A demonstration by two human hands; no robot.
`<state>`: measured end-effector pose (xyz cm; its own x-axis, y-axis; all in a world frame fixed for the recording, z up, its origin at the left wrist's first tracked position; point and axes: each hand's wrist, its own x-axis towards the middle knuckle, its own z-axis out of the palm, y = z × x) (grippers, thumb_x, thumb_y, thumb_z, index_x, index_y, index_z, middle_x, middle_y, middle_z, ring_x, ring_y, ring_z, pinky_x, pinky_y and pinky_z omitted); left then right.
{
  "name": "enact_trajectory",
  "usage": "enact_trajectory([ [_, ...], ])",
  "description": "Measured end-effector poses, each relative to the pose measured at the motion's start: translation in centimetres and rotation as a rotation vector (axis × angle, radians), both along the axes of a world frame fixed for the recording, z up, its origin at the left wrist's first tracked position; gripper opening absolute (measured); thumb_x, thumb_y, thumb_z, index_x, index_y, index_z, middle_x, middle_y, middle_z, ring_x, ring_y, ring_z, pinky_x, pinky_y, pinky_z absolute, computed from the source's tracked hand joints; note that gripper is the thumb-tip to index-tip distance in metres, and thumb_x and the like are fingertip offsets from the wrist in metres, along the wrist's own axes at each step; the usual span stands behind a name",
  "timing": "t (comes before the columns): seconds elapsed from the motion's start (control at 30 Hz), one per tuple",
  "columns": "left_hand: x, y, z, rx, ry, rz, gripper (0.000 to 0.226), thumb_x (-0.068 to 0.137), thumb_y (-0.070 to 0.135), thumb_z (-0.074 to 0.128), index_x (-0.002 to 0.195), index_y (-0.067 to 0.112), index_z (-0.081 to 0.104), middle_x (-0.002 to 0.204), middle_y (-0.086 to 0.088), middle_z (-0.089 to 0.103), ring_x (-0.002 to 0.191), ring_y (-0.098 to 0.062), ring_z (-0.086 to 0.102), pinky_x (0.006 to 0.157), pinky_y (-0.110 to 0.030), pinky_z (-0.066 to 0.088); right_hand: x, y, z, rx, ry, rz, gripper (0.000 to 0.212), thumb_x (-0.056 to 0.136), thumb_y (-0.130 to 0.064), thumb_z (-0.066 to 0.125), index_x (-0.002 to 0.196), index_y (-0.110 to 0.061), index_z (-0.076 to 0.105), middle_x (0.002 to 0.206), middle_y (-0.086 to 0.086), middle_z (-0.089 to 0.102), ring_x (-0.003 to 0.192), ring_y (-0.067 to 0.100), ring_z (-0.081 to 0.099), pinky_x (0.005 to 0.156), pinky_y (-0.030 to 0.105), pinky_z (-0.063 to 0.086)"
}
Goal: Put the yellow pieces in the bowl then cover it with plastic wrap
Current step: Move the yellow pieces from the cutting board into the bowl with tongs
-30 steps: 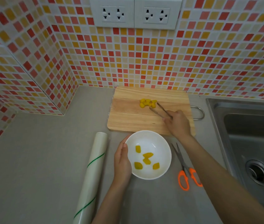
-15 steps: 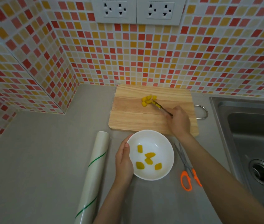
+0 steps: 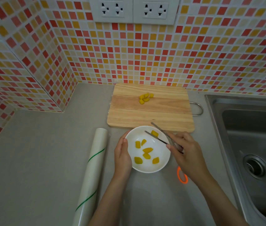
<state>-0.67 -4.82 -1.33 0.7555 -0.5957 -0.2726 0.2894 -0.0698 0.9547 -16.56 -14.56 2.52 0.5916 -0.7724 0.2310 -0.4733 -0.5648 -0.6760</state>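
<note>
One more yellow piece (image 3: 154, 133) is now arriving over the white bowl (image 3: 161, 165), carried from the cutting board (image 3: 161, 111) in tongs (image 3: 159, 136) the right hand (image 3: 186, 152) is gripping; the left hand (image 3: 122, 155) is cupping the rim. A few pieces (image 3: 145, 98) are remaining; wrapping is pending.

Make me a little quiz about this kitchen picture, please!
1. True or false: the cutting board is bare.
2. Which hand steadies the white bowl?
3. The roll of plastic wrap lies: A) left of the bowl, B) in the sink.

Key:
1. False; yellow pieces remain on it.
2. The left hand; the right hand holds the tongs.
3. A
</note>
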Motion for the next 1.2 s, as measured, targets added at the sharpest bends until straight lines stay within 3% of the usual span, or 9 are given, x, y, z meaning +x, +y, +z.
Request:
enact_trajectory([
  [0.1,0.0,0.0,0.0,-0.009,-0.001,0.003,0.034,0.099,0.012,0.035,0.101,0.031,0.063,0.099,0.012,0.067,0.081,0.009,0.065,0.063,-0.006,0.048,-0.3,-0.6,0.4,-0.016,0.002,-0.027,0.043,0.08,-0.013,0.068,0.121,-0.016,0.06,0.079,-0.02,0.039,0.065,-0.001,0.046,0.063,0.028,0.039],
  [0.2,0.0,0.0,-0.1,-0.017,0.004,0.001,0.034,0.099,0.013,0.034,0.101,0.031,0.063,0.1,0.012,0.067,0.081,0.009,0.065,0.063,-0.007,0.048,0.2,-1.8,1.0,-0.034,0.012,-0.062,0.043,0.079,-0.01,0.069,0.121,-0.011,0.06,0.078,-0.009,0.042,0.058,0.006,0.044,0.06,0.029,0.039],
  [0.37,0.0,-0.1,-0.2,-0.006,0.009,-0.006,0.034,0.099,0.015,0.035,0.102,0.033,0.064,0.102,0.011,0.067,0.085,0.006,0.065,0.066,-0.009,0.05,1.3,-2.8,1.1,-0.048,0.021,-0.021,0.043,0.08,-0.011,0.068,0.121,-0.011,0.06,0.081,-0.003,0.045,0.059,0.002,0.042,0.06,0.021,0.035],
  [0.43,0.0,0.0,-0.3,-0.005,0.014,-0.008,0.034,0.099,0.016,0.035,0.105,0.031,0.064,0.103,0.011,0.068,0.086,0.005,0.065,0.065,-0.01,0.05,2.1,-4.1,1.0,-0.062,0.025,-0.049,0.041,0.081,-0.013,0.067,0.121,-0.011,0.06,0.08,-0.005,0.043,0.06,0.0,0.039,0.062,0.024,0.035],
  [0.63,0.0,-0.1,-0.4,-0.006,0.02,-0.008,0.033,0.099,0.016,0.035,0.107,0.028,0.065,0.103,0.009,0.07,0.089,-0.001,0.067,0.068,-0.013,0.052,7.8,-11.1,-0.3,0.023,0.277,-0.138,0.036,0.087,-0.026,0.058,0.122,-0.018,0.059,0.099,0.015,0.053,0.093,0.033,0.055,0.072,0.032,0.04],
  [0.8,0.1,0.0,-0.6,-0.002,0.018,-0.012,0.033,0.099,0.017,0.036,0.107,0.029,0.065,0.102,0.011,0.071,0.091,-0.001,0.067,0.067,-0.012,0.051,11.2,-13.1,-1.6,0.09,0.333,-0.153,0.036,0.088,-0.026,0.055,0.124,-0.021,0.058,0.11,0.017,0.053,0.101,0.036,0.055,0.081,0.04,0.047],
  [1.0,0.1,-0.1,-0.7,-0.024,0.041,-0.024,0.032,0.099,0.016,0.036,0.116,0.019,0.063,0.108,0.005,0.07,0.094,-0.005,0.067,0.07,-0.014,0.052,13.0,-13.0,-2.1,0.08,0.423,-0.185,0.032,0.09,-0.028,0.051,0.121,-0.022,0.06,0.112,0.016,0.053,0.103,0.036,0.054,0.077,0.039,0.045],
  [1.13,0.2,0.0,-0.7,-0.024,0.033,-0.031,0.032,0.099,0.017,0.036,0.113,0.023,0.064,0.104,0.009,0.071,0.094,-0.004,0.067,0.071,-0.015,0.053,13.1,-12.3,-2.8,0.05,0.354,-0.258,0.029,0.09,-0.023,0.053,0.113,-0.006,0.061,0.107,0.018,0.057,0.098,0.036,0.056,0.068,0.034,0.039],
  [1.2,0.2,0.0,-0.7,-0.014,0.029,-0.039,0.033,0.099,0.017,0.035,0.114,0.024,0.064,0.107,0.008,0.07,0.096,-0.005,0.066,0.075,-0.018,0.054,12.6,-12.0,-2.9,0.082,0.339,-0.253,0.031,0.091,-0.025,0.052,0.114,-0.007,0.06,0.106,0.017,0.059,0.098,0.033,0.056,0.066,0.03,0.036],
])
